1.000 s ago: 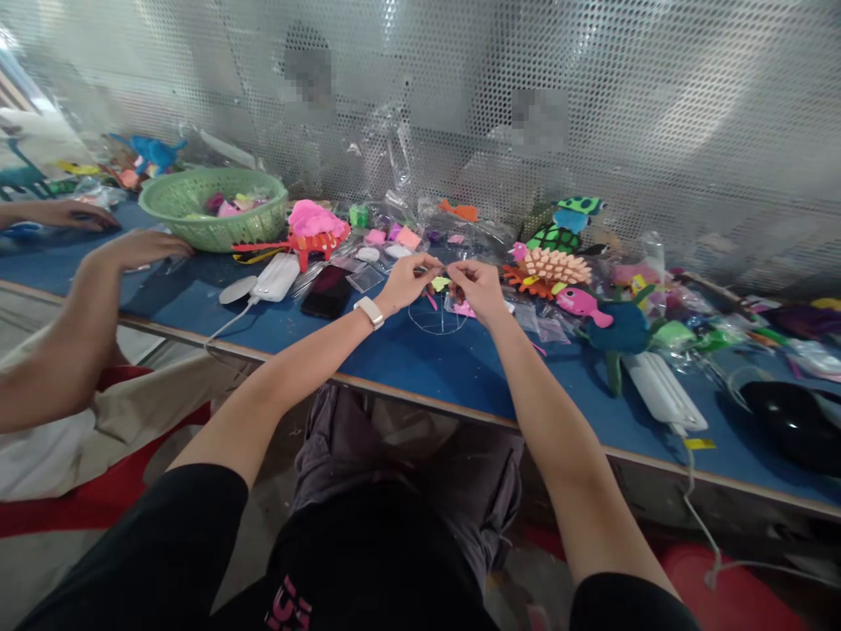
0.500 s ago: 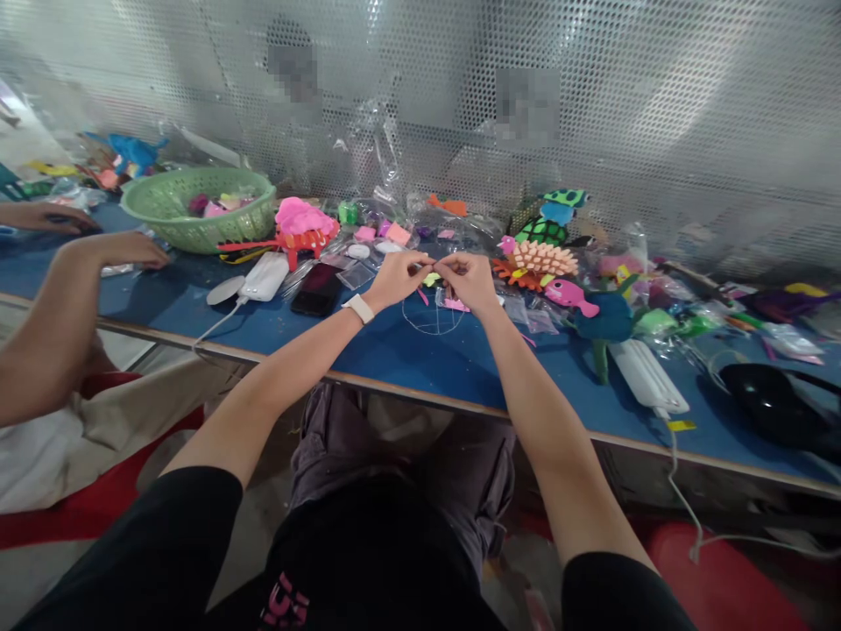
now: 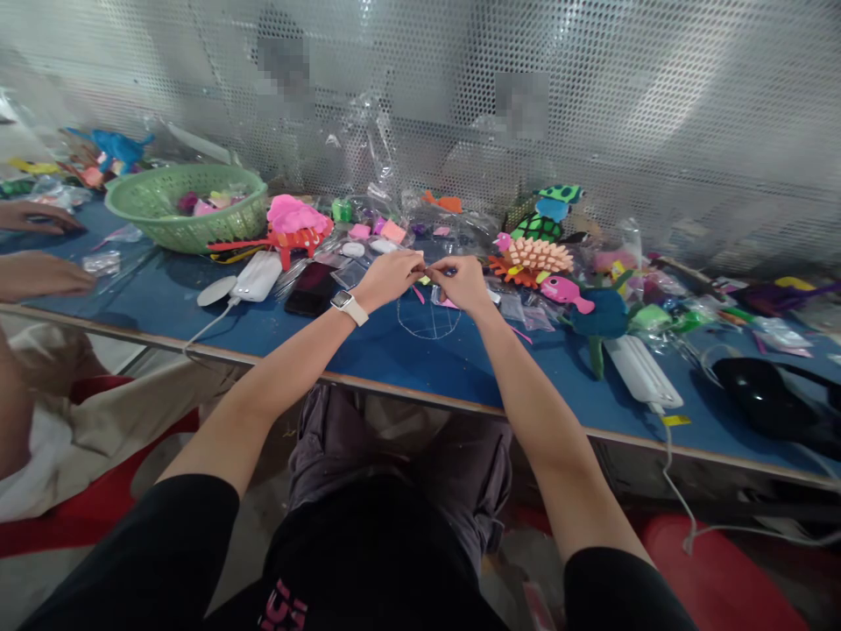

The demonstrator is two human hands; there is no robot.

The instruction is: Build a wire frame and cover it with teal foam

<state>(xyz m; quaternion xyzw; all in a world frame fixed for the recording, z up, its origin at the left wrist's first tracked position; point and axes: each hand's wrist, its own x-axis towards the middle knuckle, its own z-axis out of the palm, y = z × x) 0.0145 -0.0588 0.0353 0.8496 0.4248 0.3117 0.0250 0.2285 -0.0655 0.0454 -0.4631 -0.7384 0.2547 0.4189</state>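
Note:
My left hand [image 3: 395, 279], with a pale-strapped watch [image 3: 350, 306] on the wrist, is pinched closed over the blue table. Close beside it, my right hand [image 3: 462, 282] is pinched too, the fingertips of both almost meeting. Whatever lies between the fingers is too small to make out. Just below the hands a circle with crossing lines [image 3: 430, 337] is drawn in white on the tabletop. A thin pink strip [image 3: 419, 295] and a small clear bag with a pink piece [image 3: 448, 303] lie under and beside my hands.
Left stand a green basket [image 3: 187, 238], a dark phone [image 3: 311, 289] and a white power bank [image 3: 258, 277]. To the right are colourful clay-like animals [image 3: 540, 254], another white power bank [image 3: 642, 372] and a black object [image 3: 766, 399]. A co-worker's hand [image 3: 45, 276] rests at far left.
My left wrist has turned so the watch face shows, and my hands stay close together. The co-worker's nearer arm has drawn back to the left. The view has shifted slightly.

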